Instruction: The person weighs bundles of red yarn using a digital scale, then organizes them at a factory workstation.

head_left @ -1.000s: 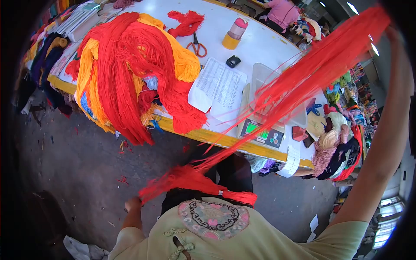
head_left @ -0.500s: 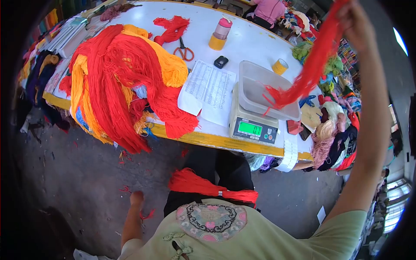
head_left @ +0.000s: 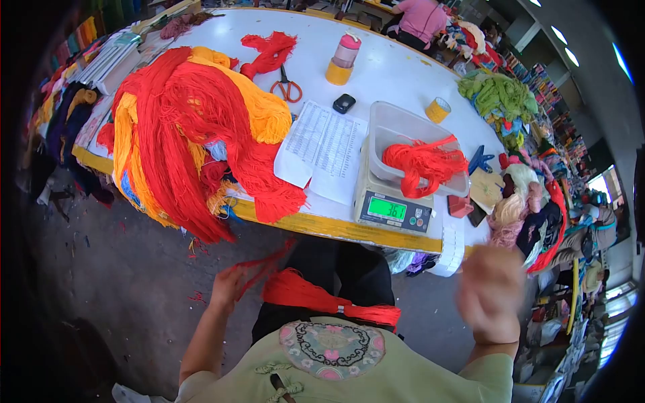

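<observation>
My left hand (head_left: 228, 287) is closed on a thin bunch of red yarn (head_left: 267, 263), held to the left of my lap. Across my lap lies a thicker bundle of red yarn (head_left: 302, 293) with a light tie round it. My right hand (head_left: 494, 289) is smeared by motion below the table's right front edge; its fingers cannot be made out. A loose heap of red yarn (head_left: 423, 164) rests in the clear plastic tray (head_left: 388, 119) on the digital scale (head_left: 393, 213). The green display appears to read 36.1.
A big pile of red and orange yarn (head_left: 181, 121) hangs over the table's front edge. Printed sheets (head_left: 326, 151), scissors (head_left: 287, 89), a black device (head_left: 344, 103), a pink-lidded bottle (head_left: 345, 57) and a tape roll (head_left: 438, 109) lie around. Mixed yarns (head_left: 521, 191) crowd the right side.
The red yarn that my raised right hand held is now in the tray, and the reading has risen from 0.7. My right hand has dropped; my left has come up with red yarn.
</observation>
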A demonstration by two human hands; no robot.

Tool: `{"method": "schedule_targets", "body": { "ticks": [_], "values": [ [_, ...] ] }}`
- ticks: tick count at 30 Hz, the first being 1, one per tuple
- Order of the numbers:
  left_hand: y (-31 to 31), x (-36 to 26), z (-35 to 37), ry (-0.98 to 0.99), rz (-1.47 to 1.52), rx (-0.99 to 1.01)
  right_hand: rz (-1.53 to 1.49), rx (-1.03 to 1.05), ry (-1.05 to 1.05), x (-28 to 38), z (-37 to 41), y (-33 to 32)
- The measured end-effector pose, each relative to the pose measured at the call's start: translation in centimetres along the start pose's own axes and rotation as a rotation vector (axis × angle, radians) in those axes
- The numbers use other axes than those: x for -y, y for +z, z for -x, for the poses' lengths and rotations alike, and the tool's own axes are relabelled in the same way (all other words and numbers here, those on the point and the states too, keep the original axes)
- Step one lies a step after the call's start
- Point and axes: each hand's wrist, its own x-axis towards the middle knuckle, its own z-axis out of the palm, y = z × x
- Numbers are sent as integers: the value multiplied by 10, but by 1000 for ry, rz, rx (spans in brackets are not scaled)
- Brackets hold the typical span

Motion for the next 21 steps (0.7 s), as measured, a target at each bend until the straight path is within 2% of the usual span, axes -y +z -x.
{"method": "schedule_targets", "body": {
  "ticks": [2,5,9,11,12,16,21],
  "values": [
    [22,-20,6,53,29,73,-563,-381,-196,29,-12,1],
    [59,-45,21,121,-15,193,-888,-655,-474,43,-34,5],
    [86,-46,36,161,-44,303,-1125,-220,-501,23,-22,-8],
    [94,-44,43,156,-45,329,-1168,-193,-484,22,-27,-6],
    [97,-42,44,151,-42,330,-1167,-266,-504,26,-32,5],
    [104,-39,52,157,-52,321,-1104,-312,-457,28,-31,5],
    [109,-39,54,163,-57,335,-1087,-123,-317,38,-30,-9]
  ]
}}
